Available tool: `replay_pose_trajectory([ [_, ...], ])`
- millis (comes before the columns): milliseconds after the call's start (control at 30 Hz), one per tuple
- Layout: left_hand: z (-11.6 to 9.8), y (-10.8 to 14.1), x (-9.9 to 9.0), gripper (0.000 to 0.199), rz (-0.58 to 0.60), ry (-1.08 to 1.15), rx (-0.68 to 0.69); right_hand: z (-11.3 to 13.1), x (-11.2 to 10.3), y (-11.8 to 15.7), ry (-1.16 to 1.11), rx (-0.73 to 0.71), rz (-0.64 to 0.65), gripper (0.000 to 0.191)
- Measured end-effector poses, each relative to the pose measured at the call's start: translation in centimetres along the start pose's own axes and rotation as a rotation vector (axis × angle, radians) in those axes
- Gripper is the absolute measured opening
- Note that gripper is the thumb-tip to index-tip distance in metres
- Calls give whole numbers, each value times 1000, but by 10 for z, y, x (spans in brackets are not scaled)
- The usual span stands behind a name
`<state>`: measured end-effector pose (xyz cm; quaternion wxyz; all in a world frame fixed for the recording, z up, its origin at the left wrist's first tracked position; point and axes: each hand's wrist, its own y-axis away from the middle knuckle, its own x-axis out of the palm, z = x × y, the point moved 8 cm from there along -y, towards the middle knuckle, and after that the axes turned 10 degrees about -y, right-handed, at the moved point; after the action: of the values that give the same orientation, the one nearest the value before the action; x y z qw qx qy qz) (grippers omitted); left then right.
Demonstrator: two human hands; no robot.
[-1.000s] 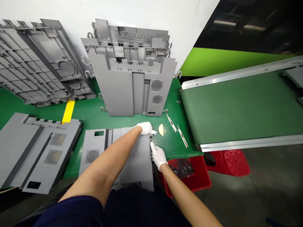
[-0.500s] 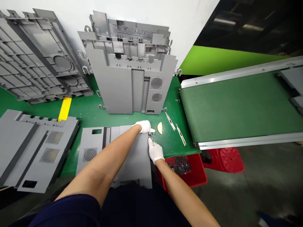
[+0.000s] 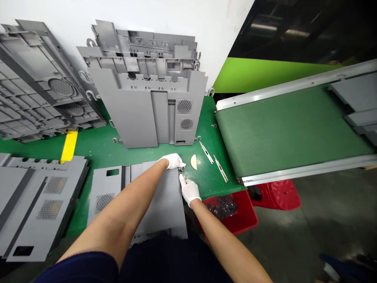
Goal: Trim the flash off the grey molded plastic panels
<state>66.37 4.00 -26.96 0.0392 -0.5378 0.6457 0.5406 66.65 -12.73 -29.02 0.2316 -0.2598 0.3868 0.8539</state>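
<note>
Green bench (image 3: 97, 151), panel (image 3: 161, 204) flat over its near edge — work at the far right corner, I'd judge. Left hand (image 3: 173, 161) and right hand (image 3: 189, 189) are there, grips unclear to me — next needs steadiness.

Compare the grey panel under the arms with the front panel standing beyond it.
The lying panel is flat; the standing panel is nearly upright. The lying panel's rectangular cutout is toward its far left; the standing panel's is at lower right. Both are grey, with mesh venting.
</note>
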Motion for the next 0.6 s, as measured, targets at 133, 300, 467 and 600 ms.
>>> replay_pose_trajectory([
  [133,5,-5,3,46,-1,18,-15,-4,3,-2,-51,-6,1,71],
  [300,8,-10,6,45,5,34,-16,-3,2,-7,-81,-3,41,73],
  [467,9,-9,5,42,19,29,-7,11,2,-9,29,16,58,77],
  [600,6,-8,5,37,44,27,7,15,4,-11,84,14,74,77],
])
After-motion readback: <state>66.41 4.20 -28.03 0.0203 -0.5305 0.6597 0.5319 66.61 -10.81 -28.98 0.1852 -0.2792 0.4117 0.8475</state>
